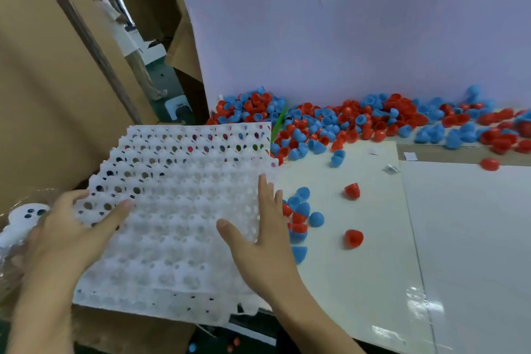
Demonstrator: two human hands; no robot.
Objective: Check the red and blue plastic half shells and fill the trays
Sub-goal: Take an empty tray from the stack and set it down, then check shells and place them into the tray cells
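Head view, one entry per item.

Trays (184, 210): white perforated plastic, stacked, at 9 o'clock of the bench (359, 267); every pocket seen is without a shell. The upper tray is tilted and slightly offset from the one beneath.

Left hand (66, 233): grip curled round the left edge of the upper tray, thumb laid on top.

Right hand (264, 238): grip spread, fingers straight, resting flat on the right edge of the tray stack.

Red and blue half shells (359, 121): a loose mixed heap is banked along the white backboard (344, 31) from 11 to 2 o'clock. A small cluster (301, 218) lies just beside the right hand, partly hidden by it. Single red shells (352, 238) are scattered near the centre, one more at 2 o'clock (490, 164).

Green strip (278, 123): stood among the heap, behind the tray corner.

Cardboard panels (57, 80): upright at 9 to 11 o'clock.

White moulded piece (23, 221): in clear wrap, left of the left hand.

Person (115, 17): seen blurred through the gap at 11 o'clock.
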